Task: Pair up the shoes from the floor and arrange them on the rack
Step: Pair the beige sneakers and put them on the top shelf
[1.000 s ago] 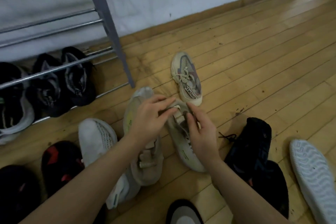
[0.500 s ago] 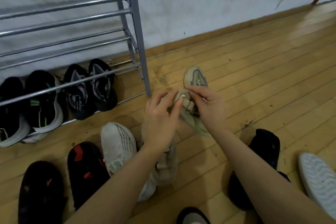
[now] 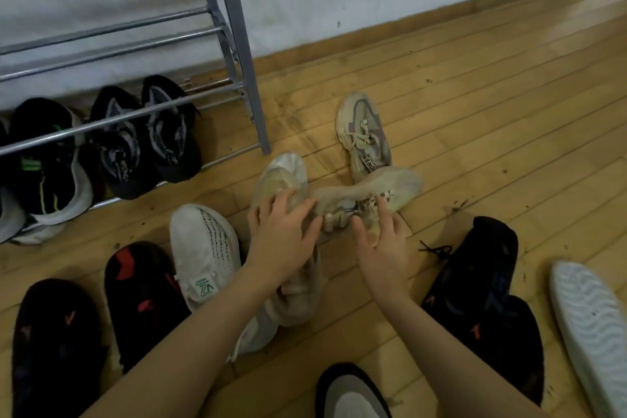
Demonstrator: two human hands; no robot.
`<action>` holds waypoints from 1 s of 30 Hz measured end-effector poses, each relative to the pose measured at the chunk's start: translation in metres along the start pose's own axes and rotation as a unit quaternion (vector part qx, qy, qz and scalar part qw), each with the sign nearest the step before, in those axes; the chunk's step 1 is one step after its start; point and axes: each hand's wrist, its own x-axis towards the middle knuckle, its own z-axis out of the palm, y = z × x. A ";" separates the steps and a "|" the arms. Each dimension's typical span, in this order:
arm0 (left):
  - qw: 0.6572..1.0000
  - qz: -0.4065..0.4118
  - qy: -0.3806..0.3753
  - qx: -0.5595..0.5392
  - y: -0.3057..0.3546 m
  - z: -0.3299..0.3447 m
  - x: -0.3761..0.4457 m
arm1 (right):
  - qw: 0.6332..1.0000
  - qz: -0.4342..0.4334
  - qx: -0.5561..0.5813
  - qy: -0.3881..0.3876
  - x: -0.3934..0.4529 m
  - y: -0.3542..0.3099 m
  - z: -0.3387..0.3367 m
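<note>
A beige laced sneaker (image 3: 380, 190) is held sideways just above the floor, toe pointing right. My left hand (image 3: 283, 234) grips its heel end and my right hand (image 3: 381, 244) holds it at the laces. Under my left hand lies a beige strap shoe (image 3: 281, 176) on the floor. A beige-and-purple sneaker (image 3: 364, 136) rests beyond the held one. The grey metal rack (image 3: 237, 44) stands at the left, with two black-and-grey sneakers (image 3: 149, 139) and a black-and-white shoe (image 3: 47, 163) on its bottom shelf.
On the wooden floor lie a white knit sneaker (image 3: 207, 254), two black shoes with red marks (image 3: 142, 295) at the left, black shoes (image 3: 475, 288) at the right, a white sole-up shoe (image 3: 593, 326) at the far right, and a grey-toed shoe (image 3: 349, 394) near me.
The beige laced sneaker has turned from pointing away to lying sideways with its toe to the right. Both hands shifted with it; the view tilted slightly.
</note>
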 end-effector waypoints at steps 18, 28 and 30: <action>0.995 0.008 -0.091 -0.041 -0.019 0.004 -0.007 | 0.989 0.081 0.123 -0.011 0.025 -0.039 0.034; 0.994 -0.058 -0.093 0.009 -0.014 0.006 -0.037 | 0.998 -0.027 -0.049 -0.003 -0.001 0.002 -0.003; 0.990 -0.062 -0.113 0.048 -0.007 0.008 -0.044 | 0.985 -0.071 -0.150 -0.038 -0.008 0.013 -0.009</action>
